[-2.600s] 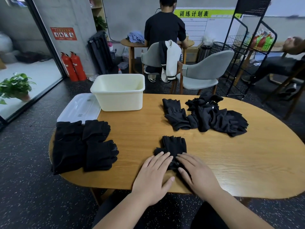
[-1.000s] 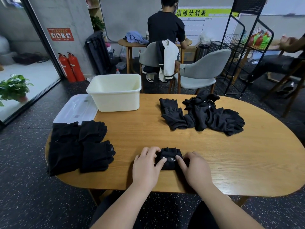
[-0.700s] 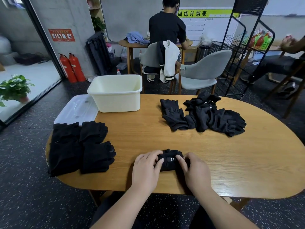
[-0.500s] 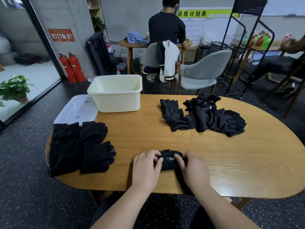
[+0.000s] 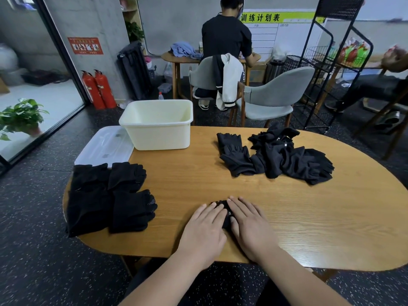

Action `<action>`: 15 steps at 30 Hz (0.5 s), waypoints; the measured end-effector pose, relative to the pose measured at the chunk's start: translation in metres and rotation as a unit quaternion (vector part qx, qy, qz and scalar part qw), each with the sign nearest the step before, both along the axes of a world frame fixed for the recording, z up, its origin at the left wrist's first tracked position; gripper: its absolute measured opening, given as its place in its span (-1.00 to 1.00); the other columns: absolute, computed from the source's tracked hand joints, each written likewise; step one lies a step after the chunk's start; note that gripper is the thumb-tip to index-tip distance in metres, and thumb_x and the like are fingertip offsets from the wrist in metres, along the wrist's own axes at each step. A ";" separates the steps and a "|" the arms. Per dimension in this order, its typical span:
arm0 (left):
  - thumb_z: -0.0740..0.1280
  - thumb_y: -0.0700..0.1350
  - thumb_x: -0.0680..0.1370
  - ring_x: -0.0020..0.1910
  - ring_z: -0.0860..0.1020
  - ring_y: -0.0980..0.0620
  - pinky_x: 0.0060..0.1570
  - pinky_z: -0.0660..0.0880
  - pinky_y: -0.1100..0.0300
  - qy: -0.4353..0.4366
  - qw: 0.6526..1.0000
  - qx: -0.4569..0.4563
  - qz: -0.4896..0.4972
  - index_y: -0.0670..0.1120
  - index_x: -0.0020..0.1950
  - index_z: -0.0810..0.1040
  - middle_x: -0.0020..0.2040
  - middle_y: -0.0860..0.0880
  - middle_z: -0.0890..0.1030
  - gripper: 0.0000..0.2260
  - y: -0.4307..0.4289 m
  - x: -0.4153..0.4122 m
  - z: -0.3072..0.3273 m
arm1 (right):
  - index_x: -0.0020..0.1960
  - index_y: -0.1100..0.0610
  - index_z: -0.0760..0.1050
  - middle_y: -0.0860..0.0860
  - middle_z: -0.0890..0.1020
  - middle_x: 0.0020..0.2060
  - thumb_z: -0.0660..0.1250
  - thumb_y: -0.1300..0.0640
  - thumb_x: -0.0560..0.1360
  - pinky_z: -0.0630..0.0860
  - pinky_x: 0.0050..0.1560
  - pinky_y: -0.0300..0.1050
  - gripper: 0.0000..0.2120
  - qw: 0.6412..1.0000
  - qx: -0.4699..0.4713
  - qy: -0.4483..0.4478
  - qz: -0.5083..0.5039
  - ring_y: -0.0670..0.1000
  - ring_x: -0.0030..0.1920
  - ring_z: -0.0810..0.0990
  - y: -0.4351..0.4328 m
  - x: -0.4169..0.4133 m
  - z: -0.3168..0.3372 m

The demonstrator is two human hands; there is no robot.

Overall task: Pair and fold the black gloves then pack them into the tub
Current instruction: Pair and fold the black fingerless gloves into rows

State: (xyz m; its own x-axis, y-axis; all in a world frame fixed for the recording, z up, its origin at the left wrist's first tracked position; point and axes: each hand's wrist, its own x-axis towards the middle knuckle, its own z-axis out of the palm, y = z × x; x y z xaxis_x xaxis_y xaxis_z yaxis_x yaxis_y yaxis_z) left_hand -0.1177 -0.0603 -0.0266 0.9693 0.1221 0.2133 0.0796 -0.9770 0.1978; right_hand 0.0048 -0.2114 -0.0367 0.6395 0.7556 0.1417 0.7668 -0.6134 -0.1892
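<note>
At the near table edge, the folded black glove bundle, compact with a white mark showing, is pressed flat under left hand and right hand, fingers straight; tub is set well apart, far-left.

So the background: two red fire extinguishers stand against the concrete wall at upper left, under a red sign. A potted plant sits at the left edge. Top middle, a person in black sits with their back to us, and a white jacket is draped over their grey chair. A black wire rack with colourful packets is at upper right.
</note>
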 end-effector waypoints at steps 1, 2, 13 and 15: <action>0.04 0.04 0.71 0.71 -0.02 0.10 0.67 -0.19 0.08 0.030 1.000 0.000 -0.006 -0.07 0.73 0.12 0.73 0.01 0.05 -0.43 0.000 -0.004 0.003 | 0.70 -0.07 0.09 -0.18 0.12 0.67 -0.14 -0.15 0.71 0.09 0.64 0.03 -0.43 1.000 -0.015 0.008 0.002 -0.07 0.68 0.03 0.001 0.000 0.001; -0.02 0.08 0.73 0.69 -0.24 0.12 0.66 -0.25 0.07 0.068 0.998 -0.006 -0.019 -0.06 0.75 -0.10 0.73 0.02 -0.20 -0.39 0.000 -0.009 0.006 | 0.72 -0.08 -0.01 -0.19 0.01 0.69 -0.19 -0.18 0.71 0.01 0.66 0.04 -0.41 0.999 -0.029 0.013 0.005 -0.07 0.69 -0.08 0.002 -0.001 0.002; -0.06 0.21 0.71 0.60 -0.50 0.10 0.67 -0.22 -0.03 0.133 0.990 0.035 -0.027 -0.08 0.72 -0.29 0.67 0.02 -0.45 -0.29 0.002 -0.011 0.009 | 0.72 -0.10 -0.17 -0.19 -0.17 0.69 -0.31 -0.25 0.63 -0.16 0.68 0.13 -0.32 0.997 -0.065 0.031 -0.027 0.02 0.67 -0.31 0.011 -0.003 0.004; -0.07 0.22 0.71 0.61 -0.50 0.08 0.67 -0.23 -0.03 0.127 0.991 0.034 -0.025 -0.08 0.72 -0.28 0.67 0.01 -0.44 -0.30 0.002 -0.013 0.010 | 0.72 -0.10 -0.18 -0.19 -0.16 0.69 -0.31 -0.25 0.63 -0.17 0.68 0.12 -0.32 0.997 -0.063 0.031 -0.023 0.01 0.67 -0.31 0.010 -0.003 0.005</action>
